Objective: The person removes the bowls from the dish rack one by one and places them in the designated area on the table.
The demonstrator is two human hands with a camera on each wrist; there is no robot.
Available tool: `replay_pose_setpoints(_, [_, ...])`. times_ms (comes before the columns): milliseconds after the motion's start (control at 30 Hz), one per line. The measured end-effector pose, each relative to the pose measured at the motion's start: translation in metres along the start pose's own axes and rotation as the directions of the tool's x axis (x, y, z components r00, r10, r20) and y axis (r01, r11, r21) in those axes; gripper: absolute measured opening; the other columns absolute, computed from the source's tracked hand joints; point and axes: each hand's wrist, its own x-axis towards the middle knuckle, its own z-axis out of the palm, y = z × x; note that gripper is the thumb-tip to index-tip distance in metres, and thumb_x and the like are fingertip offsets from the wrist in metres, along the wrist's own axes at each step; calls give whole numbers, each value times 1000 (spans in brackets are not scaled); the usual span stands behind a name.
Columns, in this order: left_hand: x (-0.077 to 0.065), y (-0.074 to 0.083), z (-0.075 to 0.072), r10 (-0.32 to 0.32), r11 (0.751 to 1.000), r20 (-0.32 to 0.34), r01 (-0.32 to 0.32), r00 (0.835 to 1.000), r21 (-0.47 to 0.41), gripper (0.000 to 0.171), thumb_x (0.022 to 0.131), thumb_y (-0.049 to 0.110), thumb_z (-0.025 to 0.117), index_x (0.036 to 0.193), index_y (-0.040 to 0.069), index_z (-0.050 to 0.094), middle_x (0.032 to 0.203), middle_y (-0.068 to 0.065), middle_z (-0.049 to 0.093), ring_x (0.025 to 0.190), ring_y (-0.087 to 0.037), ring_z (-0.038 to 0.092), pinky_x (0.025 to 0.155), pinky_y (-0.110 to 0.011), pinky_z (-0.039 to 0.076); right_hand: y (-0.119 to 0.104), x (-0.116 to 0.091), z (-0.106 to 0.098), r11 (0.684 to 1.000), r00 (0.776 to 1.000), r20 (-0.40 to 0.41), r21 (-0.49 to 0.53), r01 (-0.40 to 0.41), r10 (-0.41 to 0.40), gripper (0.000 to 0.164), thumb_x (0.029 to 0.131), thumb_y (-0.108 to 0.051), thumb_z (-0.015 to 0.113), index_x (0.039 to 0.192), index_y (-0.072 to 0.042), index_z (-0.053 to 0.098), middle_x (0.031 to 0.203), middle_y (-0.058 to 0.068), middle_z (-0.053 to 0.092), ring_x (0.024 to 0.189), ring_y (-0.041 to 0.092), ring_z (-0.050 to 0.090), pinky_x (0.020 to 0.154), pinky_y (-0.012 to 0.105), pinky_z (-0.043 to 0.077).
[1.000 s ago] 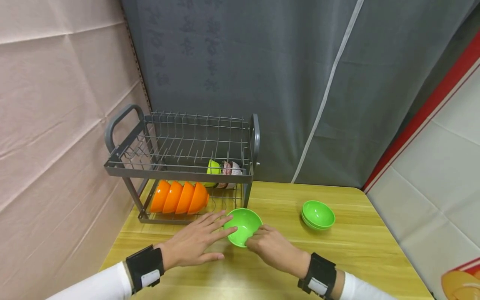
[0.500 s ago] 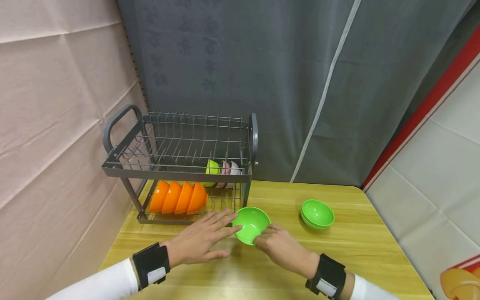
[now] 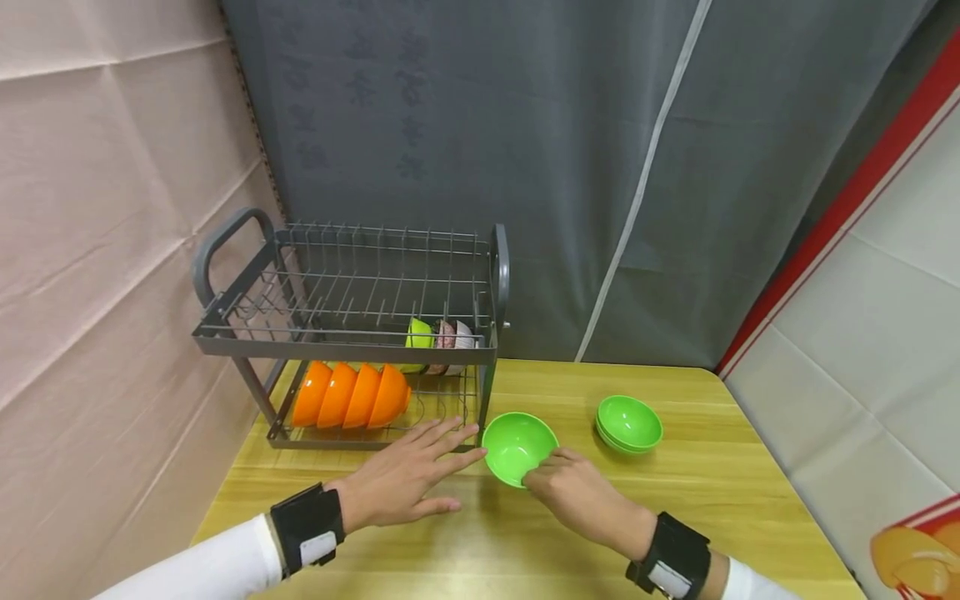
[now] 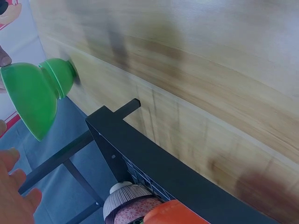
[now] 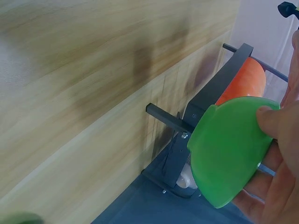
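My right hand point(image 3: 577, 492) pinches a green bowl point(image 3: 517, 442) by its near right rim. In the right wrist view the thumb lies on the outside of the bowl point(image 5: 229, 154), which hangs above the table. My left hand point(image 3: 408, 475) is spread flat, palm down, in front of the dish rack's point(image 3: 345, 352) lower right corner. Its fingertips come close to the bowl's left side; whether they touch cannot be told, though the left wrist view shows a gap. Further right, a stack of green bowls point(image 3: 628, 425) stands on the table.
Several orange bowls point(image 3: 348, 396) lean in a row on the rack's lower tier. Behind them to the right sit a lime bowl point(image 3: 419, 335) and patterned bowls point(image 3: 453, 337). A grey curtain point(image 3: 570, 167) hangs behind the wooden table point(image 3: 675, 517), with a pale cloth wall point(image 3: 112, 250) at left.
The bowl has moved right, away from the rack, with my right hand gripping it. My left hand has shifted slightly right, fingers still spread. The head view has turned slightly.
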Motion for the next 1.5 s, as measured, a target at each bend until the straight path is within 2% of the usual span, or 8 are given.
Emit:
replay_pose_setpoints(133, [3, 2, -1, 3, 1000, 3, -3, 1000, -4, 71, 101, 67, 31, 160, 26, 32, 170, -6, 18, 156, -30, 26, 126, -51, 27, 1, -4, -1, 1000, 1000, -9, 2, -9, 9, 35, 76, -4, 74, 66, -24, 47, 59, -17, 43, 57, -1, 41, 72, 24, 53])
replay_pose_setpoints(367, [12, 3, -3, 29, 1000, -1, -29, 1000, -8, 71, 102, 67, 30, 161, 28, 29, 171, -5, 17, 157, -29, 24, 127, -50, 26, 2, -10, -4, 1000, 1000, -11, -7, -27, 27, 35, 78, -10, 77, 66, -23, 47, 59, -17, 45, 57, -1, 42, 73, 24, 53])
replay_pose_setpoints(600, [17, 3, -2, 49, 999, -14, -49, 999, 17, 71, 101, 67, 32, 161, 28, 29, 170, -5, 19, 156, -30, 26, 126, -50, 30, 0, -13, -9, 999, 1000, 9, -17, -29, 29, 30, 77, -16, 82, 68, -24, 55, 61, -18, 53, 58, -2, 46, 74, 23, 53])
replay_pose_setpoints(833, [23, 5, -2, 54, 999, 16, -54, 998, 0, 71, 101, 67, 31, 161, 28, 28, 170, -6, 18, 157, -29, 23, 127, -49, 27, -1, -18, -13, 999, 1000, 5, -26, -30, 30, 30, 78, -21, 80, 68, -23, 52, 61, -17, 52, 58, -1, 47, 74, 23, 53])
replay_pose_setpoints(1100, [29, 9, 0, 79, 997, 25, -79, 997, 22, 71, 102, 67, 29, 161, 28, 28, 170, -6, 19, 157, -29, 24, 128, -48, 26, -1, -22, -14, 998, 998, 28, -35, -54, 55, 31, 78, -20, 82, 68, -24, 52, 62, -17, 53, 59, -1, 49, 75, 24, 53])
replay_pose_setpoints(1267, [29, 10, -1, 84, 996, 17, -84, 996, 26, 71, 102, 66, 30, 161, 28, 28, 170, -6, 20, 157, -29, 25, 127, -49, 26, 2, -24, -15, 996, 995, 38, -30, -87, 88, 33, 77, -18, 82, 68, -24, 51, 61, -17, 51, 59, -1, 50, 75, 26, 55])
replay_pose_setpoints(1500, [26, 9, -2, 79, 997, 19, -79, 997, 26, 70, 103, 65, 29, 161, 27, 28, 170, -7, 21, 157, -28, 25, 127, -48, 27, 16, -30, -17, 983, 985, 14, -61, -174, 175, 28, 75, -11, 82, 70, -22, 57, 63, -14, 59, 65, 3, 61, 76, 29, 55])
